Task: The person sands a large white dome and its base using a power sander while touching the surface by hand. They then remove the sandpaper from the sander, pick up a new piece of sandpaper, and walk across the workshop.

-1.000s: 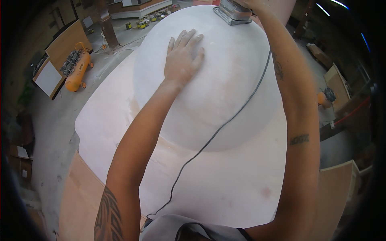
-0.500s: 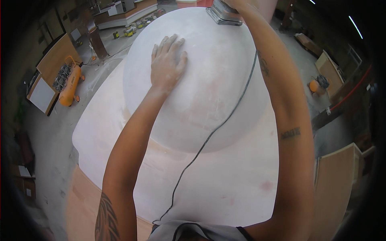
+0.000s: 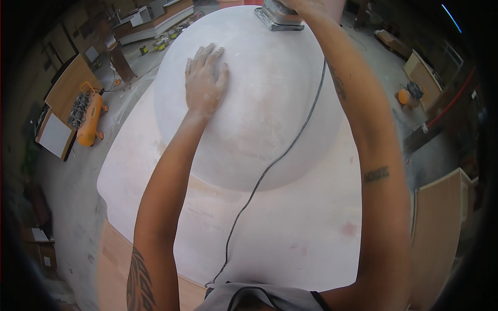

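Observation:
A large white dome [image 3: 259, 114] rises from a pale, dusty base panel [image 3: 290, 233]. My left hand [image 3: 204, 80] lies flat on the dome's upper left side, fingers spread, dusted white. My right hand [image 3: 298, 4] reaches to the dome's far top and grips an electric sander [image 3: 277, 18], whose flat pad rests on the surface. Most of that hand is cut off by the frame's top edge. The sander's black cord [image 3: 270, 166] runs down across the dome and the panel toward my body.
An orange air compressor [image 3: 88, 122] stands on the concrete floor at left beside a wooden board [image 3: 65, 88]. Paint cans [image 3: 166, 39] line the far floor. A plywood box [image 3: 441, 228] stands at right, a second orange machine [image 3: 407, 96] farther back.
My left hand has slid left and a little up on the dome. The sander has shifted left along the dome's top. The view has drifted slightly.

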